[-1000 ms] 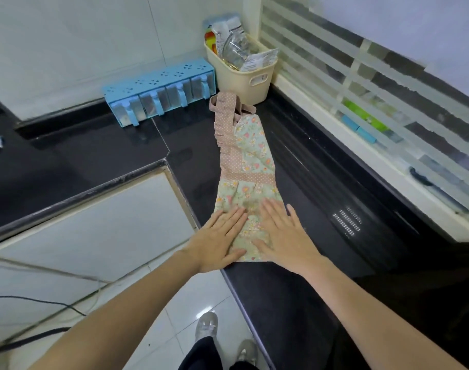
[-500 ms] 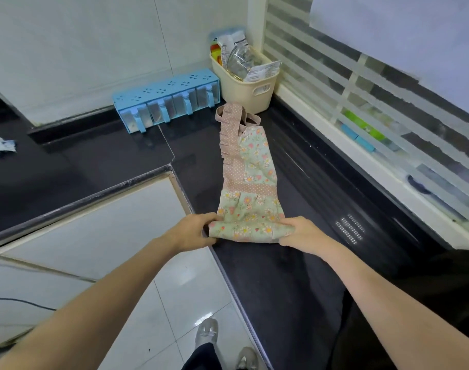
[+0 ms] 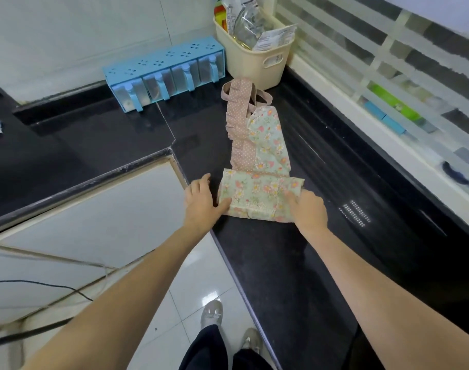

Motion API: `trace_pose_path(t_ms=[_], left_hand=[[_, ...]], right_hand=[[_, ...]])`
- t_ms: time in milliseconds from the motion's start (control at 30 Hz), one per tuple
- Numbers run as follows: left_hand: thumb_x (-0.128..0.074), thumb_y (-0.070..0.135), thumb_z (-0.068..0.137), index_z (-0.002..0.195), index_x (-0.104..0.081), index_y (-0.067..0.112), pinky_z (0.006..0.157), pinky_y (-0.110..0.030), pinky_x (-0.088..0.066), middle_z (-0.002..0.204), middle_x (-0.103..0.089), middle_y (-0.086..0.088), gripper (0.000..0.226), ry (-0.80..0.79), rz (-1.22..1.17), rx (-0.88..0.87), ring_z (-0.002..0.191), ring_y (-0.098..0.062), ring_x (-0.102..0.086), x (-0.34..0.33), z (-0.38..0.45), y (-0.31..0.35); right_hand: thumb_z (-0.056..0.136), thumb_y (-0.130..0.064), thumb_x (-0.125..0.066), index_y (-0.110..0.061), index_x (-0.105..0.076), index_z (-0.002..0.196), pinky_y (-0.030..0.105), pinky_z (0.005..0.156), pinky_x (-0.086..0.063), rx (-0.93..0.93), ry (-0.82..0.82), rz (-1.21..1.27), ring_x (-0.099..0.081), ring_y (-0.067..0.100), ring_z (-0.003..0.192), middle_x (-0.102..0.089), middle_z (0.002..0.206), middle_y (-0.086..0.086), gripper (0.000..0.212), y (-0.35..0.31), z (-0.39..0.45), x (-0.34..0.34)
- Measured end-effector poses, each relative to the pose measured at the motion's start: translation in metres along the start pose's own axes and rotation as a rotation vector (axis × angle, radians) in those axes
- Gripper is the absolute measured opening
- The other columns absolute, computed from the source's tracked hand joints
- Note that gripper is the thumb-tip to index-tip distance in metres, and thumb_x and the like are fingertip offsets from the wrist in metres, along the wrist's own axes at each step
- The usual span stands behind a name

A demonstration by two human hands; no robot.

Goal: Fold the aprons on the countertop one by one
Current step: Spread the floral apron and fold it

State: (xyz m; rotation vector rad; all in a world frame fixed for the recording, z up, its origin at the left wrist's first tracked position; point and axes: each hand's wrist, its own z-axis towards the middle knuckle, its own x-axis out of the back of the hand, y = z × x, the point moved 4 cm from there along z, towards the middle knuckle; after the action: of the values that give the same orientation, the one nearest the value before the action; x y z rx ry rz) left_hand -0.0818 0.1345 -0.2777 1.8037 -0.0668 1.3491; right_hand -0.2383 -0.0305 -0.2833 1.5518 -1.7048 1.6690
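Hands work a floral apron point(image 3: 257, 166) near the countertop's point(image 3: 294, 263) front edge, its lower end turned up in a first fold. The left hand point(image 3: 201, 204) rests spread at the fold's left corner; the right hand point(image 3: 308, 209) presses loosely curled fingers on the right corner. Next, likely, another fold toward the straps.

Both bare forearms reach forward, the left hand point(image 3: 201, 202) lying flat with fingers spread and thumb extended at the table's front edge, the right hand point(image 3: 306, 209) palm-down with fingers bent (their tips hidden from view).
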Motion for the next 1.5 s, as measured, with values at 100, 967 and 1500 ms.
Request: trace_pose_path(t_ms=[100, 967, 1500], left_hand=[[-0.052, 0.03, 0.084, 0.135, -0.044, 0.012, 0.109, -0.049, -0.025, 0.136, -0.049, -0.013, 0.054, 0.122, 0.287, -0.502, 0.128, -0.028, -0.036, -0.006, -0.005, 0.036], [-0.024, 0.073, 0.076, 0.149, -0.022, 0.024, 0.118, -0.038, -0.011, 0.153, -0.023, -0.001, 0.088, -0.613, 0.315, -0.592, 0.142, -0.019, -0.017, -0.013, -0.012, 0.044], [0.024, 0.059, 0.064, 0.146, 0.016, 0.004, 0.113, -0.034, 0.016, 0.154, 0.023, -0.013, 0.099, -0.557, 0.564, -0.439, 0.143, -0.024, 0.021, -0.059, -0.004, 0.071]], right_hand=[[0.095, -0.044, -0.045, -0.002, -0.053, 0.113, 0.039, 0.075, -0.045, 0.004, 0.041, -0.058, -0.057, 0.035, 0.1, -0.061, 0.11, 0.017, 0.046, -0.005, -0.003, 0.001], [0.096, -0.033, -0.046, -0.018, -0.068, 0.098, 0.038, 0.093, -0.036, 0.435, -0.239, -0.143, -0.053, 0.012, 0.08, -0.058, 0.075, -0.01, 0.027, -0.026, -0.017, 0.025], [0.089, -0.017, -0.061, 0.0, -0.058, 0.109, 0.03, 0.068, -0.043, -0.037, -0.053, -0.137, -0.058, 0.031, 0.101, -0.059, 0.114, 0.018, 0.026, -0.029, 0.078, 0.007]])
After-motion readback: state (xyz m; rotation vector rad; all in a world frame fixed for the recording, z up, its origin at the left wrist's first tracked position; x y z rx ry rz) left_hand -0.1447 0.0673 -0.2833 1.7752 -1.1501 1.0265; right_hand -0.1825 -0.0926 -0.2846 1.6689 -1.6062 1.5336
